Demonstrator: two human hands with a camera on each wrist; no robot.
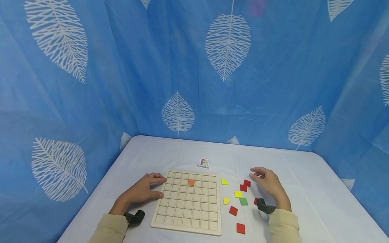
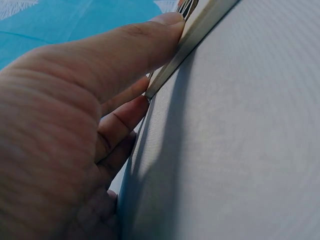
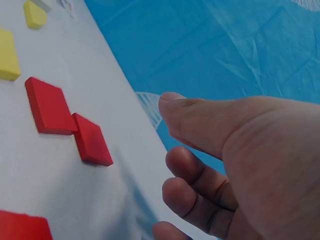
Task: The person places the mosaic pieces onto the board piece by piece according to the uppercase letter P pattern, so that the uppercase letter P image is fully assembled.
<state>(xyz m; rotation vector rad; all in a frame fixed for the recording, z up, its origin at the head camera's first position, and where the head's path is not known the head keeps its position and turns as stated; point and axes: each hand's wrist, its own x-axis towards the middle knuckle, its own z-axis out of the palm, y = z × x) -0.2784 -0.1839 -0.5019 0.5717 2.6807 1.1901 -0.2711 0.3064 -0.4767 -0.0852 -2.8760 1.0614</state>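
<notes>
My left hand (image 1: 144,188) rests at the left edge of a wooden grid board (image 1: 188,230), its thumb and fingertips touching the rim. In the left wrist view the thumb lies over the board's side (image 2: 175,60). One orange square tile (image 1: 191,182) sits in a cell of the upper rows. Over the table right of the board, my right hand (image 1: 267,181) hovers with fingers loosely bent and nothing in them. Nearest to it are two touching red square tiles (image 3: 50,106), seen at the left of the right wrist view. Another red tile (image 1: 255,201) is partly hidden by the wrist camera.
Between board and right hand lie a yellow square (image 1: 238,194), a green square (image 1: 244,201), two yellow quarter-round tiles (image 1: 226,201) and more red squares (image 1: 240,228). A small patterned card (image 1: 203,162) lies beyond the board. Blue leaf-patterned cloth (image 1: 246,112) hangs behind the white table.
</notes>
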